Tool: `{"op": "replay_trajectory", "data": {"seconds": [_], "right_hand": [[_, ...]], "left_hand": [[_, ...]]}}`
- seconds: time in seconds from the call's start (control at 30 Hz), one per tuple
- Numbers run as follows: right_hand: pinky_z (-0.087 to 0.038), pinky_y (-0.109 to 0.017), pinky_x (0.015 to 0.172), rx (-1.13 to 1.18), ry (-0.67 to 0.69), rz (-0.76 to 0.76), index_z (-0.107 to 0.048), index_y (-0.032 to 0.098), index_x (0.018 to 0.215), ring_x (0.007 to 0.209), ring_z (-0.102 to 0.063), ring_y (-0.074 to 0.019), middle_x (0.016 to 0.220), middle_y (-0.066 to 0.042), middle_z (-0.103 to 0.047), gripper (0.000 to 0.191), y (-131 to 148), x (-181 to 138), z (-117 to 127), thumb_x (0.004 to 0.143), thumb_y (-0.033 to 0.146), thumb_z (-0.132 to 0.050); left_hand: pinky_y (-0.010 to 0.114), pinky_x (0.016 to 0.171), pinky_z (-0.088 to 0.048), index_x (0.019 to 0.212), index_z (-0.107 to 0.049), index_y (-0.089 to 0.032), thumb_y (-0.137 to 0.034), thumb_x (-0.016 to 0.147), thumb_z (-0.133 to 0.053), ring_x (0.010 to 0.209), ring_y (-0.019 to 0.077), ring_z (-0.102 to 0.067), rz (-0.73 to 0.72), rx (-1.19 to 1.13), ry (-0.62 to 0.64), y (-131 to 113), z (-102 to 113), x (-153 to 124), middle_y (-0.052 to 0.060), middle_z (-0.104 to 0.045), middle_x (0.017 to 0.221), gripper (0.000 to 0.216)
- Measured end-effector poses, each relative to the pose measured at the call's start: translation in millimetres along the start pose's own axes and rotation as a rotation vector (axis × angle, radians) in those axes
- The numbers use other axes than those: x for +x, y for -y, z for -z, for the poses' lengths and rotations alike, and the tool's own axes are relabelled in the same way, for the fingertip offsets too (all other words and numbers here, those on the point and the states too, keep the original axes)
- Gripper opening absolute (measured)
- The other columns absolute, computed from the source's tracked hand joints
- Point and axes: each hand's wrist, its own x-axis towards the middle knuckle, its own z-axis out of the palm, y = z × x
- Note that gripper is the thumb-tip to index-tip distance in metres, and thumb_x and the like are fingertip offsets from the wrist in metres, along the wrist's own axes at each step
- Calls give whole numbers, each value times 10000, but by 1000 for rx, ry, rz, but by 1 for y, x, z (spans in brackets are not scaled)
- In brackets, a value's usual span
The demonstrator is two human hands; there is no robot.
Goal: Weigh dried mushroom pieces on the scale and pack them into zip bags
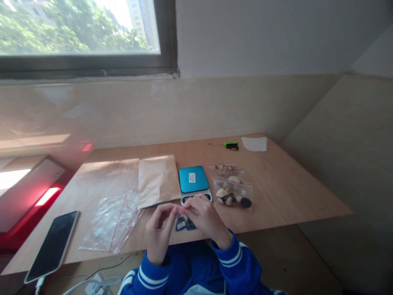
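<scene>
Both my hands meet at the table's near edge, pinching the red-striped top of a small clear zip bag (pixel 184 222) with dark pieces inside. My left hand (pixel 159 231) grips the bag's left end with curled fingers. My right hand (pixel 206 217) pinches its right end. Just behind them stands a small scale with a blue top (pixel 193 179). Right of the scale lie filled zip bags (pixel 232 192) holding light and dark shell-like pieces.
A brown paper envelope (pixel 157 178) and a larger sheet lie left of the scale. Empty zip bags (pixel 113 221) are piled at the front left beside a black phone (pixel 53 245). A green-handled screwdriver (pixel 229 145) and a white paper (pixel 254 144) lie at the back.
</scene>
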Motion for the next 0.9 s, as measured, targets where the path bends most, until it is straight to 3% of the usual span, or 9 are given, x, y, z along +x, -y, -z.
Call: {"op": "replay_trajectory", "data": {"seconds": [0.1, 0.23, 0.37, 0.53, 0.6, 0.73, 0.9], "right_hand": [[-424, -297, 734, -3, 38, -12, -606, 203, 798, 726, -617, -164, 745, -17, -694, 300, 2, 0, 0, 985, 386, -459], [-415, -295, 692, -44, -15, -3, -569, 205, 745, 672, -592, -166, 682, -17, -662, 348, 0, 2, -5, 1009, 356, -399], [-417, -298, 682, -53, -65, 12, -568, 208, 751, 650, -587, -167, 670, -16, -650, 362, 0, 5, -9, 1014, 368, -377], [-445, -281, 724, 20, 45, -13, -632, 211, 835, 743, -632, -165, 766, -11, -704, 296, -8, 5, -10, 958, 438, -488], [-437, -284, 720, 23, 68, 6, -643, 213, 781, 718, -636, -164, 725, -4, -708, 270, -14, 4, -12, 958, 375, -518], [-411, -291, 735, 16, 64, 12, -651, 215, 730, 664, -638, -143, 702, 12, -723, 263, -19, 4, -17, 958, 196, -521], [-400, -301, 728, -55, 109, 57, -673, 210, 757, 632, -633, -146, 691, -1, -727, 223, -16, 8, -23, 940, 184, -549]], "left_hand": [[240, 689, -538, 883, -651, -170, -322, 854, -632, 758, 155, -666, -18, -5, 69, -4, 0, 1, 29, -689, 806, 155], [241, 702, -530, 926, -655, -173, -320, 888, -582, 770, 151, -660, -16, -46, 100, -6, -5, 1, 34, -688, 837, 169], [246, 682, -527, 915, -660, -178, -306, 867, -616, 736, 147, -651, -33, -34, 15, -1, -8, 1, 27, -679, 809, 143], [230, 652, -501, 842, -668, -193, -260, 865, -617, 690, 126, -612, -131, 29, -94, 7, 7, 5, 2, -644, 752, 86], [225, 648, -499, 835, -664, -194, -262, 863, -618, 693, 125, -610, -140, 42, -111, 8, 14, 6, -1, -639, 751, 87], [240, 669, -515, 867, -663, -184, -307, 867, -612, 738, 147, -637, -77, 56, -28, 7, 21, 8, 20, -658, 789, 133], [257, 655, -514, 851, -672, -177, -352, 855, -625, 719, 159, -642, -28, 100, 17, 12, 21, 12, 33, -681, 776, 181]]}}
